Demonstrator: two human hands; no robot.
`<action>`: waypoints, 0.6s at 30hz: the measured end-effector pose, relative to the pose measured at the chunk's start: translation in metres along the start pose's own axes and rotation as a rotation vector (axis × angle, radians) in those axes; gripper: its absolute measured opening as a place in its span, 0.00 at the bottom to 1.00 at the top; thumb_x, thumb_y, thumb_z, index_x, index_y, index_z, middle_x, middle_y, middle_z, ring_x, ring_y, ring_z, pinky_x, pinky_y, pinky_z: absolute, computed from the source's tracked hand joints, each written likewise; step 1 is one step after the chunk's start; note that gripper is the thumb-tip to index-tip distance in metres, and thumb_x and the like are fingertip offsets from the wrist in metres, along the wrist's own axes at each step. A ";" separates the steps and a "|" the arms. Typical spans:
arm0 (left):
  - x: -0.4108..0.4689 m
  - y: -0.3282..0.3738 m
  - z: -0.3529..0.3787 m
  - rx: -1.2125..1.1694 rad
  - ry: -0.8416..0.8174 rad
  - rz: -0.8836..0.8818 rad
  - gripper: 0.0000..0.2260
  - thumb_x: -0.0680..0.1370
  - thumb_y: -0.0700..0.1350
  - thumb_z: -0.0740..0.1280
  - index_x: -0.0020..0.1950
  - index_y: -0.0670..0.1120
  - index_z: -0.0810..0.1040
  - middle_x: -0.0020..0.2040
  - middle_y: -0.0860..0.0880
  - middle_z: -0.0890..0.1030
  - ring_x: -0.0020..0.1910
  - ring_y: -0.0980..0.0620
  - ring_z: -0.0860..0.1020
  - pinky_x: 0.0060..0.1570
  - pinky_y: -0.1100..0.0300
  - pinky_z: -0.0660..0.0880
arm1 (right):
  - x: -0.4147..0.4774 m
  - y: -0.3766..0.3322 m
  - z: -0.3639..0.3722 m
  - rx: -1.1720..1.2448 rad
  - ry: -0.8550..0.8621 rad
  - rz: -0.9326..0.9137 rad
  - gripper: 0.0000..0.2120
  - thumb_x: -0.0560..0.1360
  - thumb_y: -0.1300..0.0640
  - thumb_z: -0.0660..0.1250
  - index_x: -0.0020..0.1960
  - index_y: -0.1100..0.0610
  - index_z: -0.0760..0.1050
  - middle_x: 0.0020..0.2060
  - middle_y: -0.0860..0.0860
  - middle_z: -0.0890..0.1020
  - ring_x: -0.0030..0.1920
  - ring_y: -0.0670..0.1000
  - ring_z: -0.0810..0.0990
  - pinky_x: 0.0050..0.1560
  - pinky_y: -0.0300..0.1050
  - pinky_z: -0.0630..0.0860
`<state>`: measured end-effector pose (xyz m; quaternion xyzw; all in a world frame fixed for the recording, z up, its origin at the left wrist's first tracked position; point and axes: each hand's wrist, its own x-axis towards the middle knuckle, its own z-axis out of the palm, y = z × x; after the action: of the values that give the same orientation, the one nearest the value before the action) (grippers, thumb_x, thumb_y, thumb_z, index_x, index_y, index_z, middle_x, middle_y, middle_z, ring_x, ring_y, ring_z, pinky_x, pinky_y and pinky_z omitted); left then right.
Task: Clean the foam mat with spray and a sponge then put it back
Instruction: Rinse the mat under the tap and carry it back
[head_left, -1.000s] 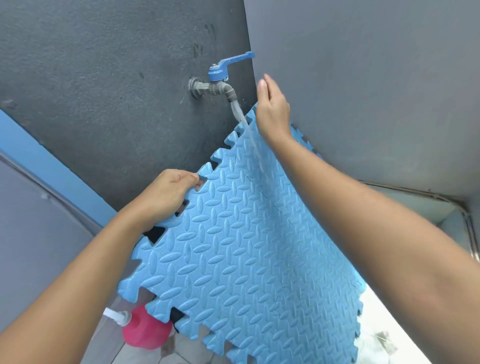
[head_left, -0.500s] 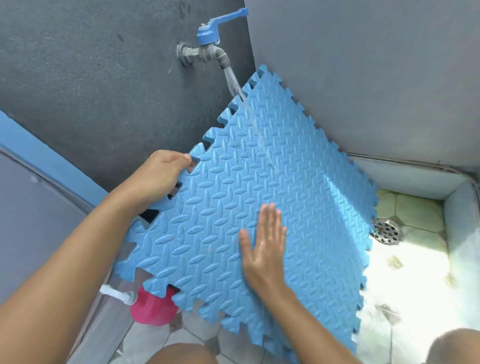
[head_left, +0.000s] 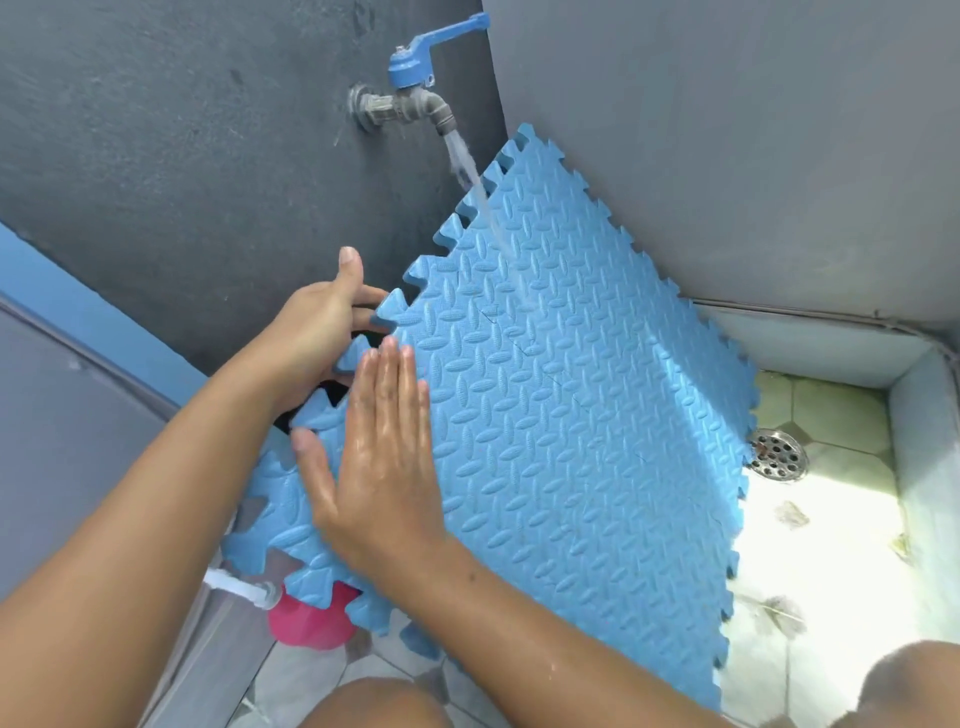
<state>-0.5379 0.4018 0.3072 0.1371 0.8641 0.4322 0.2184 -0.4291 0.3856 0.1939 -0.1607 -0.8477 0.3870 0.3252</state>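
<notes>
We see the blue foam mat (head_left: 571, 415) held tilted in the corner of a washing bay. Its top corner at one o'clock is near the grey wall (head_left: 727, 156), though we cannot tell whether they touch. Its lower edge runs down toward five o'clock over the tiled floor (head_left: 831, 597). At twelve o'clock a tap (head_left: 415, 104) with a blue lever is running, and its stream of water (head_left: 467, 171) lands on the mat's upper part. Our left hand (head_left: 317, 332), at nine o'clock of the mat, holds the toothed edge, with the fingers curled behind a tooth and the thumb sticking up clear of the foam. Our right hand (head_left: 379, 467) lies flat and wet on the mat's face just below it, fingers straight, close together and pointing to twelve o'clock, gripping nothing. At seven o'clock, under the mat's lower corner, a pink bottle (head_left: 311, 626) with a white nozzle (head_left: 234, 584) is partly hidden. At three o'clock a round metal drain (head_left: 779, 460) sits in the floor just beside the mat's right corner. Our knees (head_left: 374, 704) show at six o'clock.
</notes>
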 end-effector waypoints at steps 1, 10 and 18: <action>0.002 -0.003 0.002 0.045 0.015 -0.002 0.30 0.83 0.67 0.49 0.55 0.50 0.84 0.45 0.52 0.89 0.51 0.53 0.83 0.45 0.52 0.78 | -0.010 0.014 -0.001 -0.005 -0.020 0.005 0.38 0.83 0.41 0.53 0.81 0.65 0.46 0.81 0.60 0.45 0.82 0.56 0.39 0.81 0.57 0.43; 0.012 -0.012 0.035 0.536 0.108 0.294 0.19 0.77 0.57 0.73 0.32 0.48 0.76 0.23 0.59 0.76 0.25 0.60 0.74 0.27 0.64 0.66 | 0.065 0.126 -0.042 0.083 -0.058 0.224 0.34 0.83 0.40 0.48 0.82 0.57 0.44 0.82 0.51 0.43 0.81 0.47 0.37 0.80 0.54 0.38; 0.001 0.004 0.017 0.592 0.252 0.498 0.16 0.78 0.55 0.72 0.46 0.41 0.82 0.38 0.42 0.82 0.40 0.39 0.78 0.44 0.49 0.74 | 0.247 0.147 -0.069 0.107 -0.056 0.133 0.28 0.85 0.43 0.50 0.82 0.50 0.52 0.82 0.50 0.50 0.82 0.49 0.45 0.80 0.57 0.38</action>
<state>-0.5301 0.4160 0.3012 0.3451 0.9117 0.2177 -0.0492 -0.5618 0.6482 0.2213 -0.1880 -0.8221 0.4568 0.2832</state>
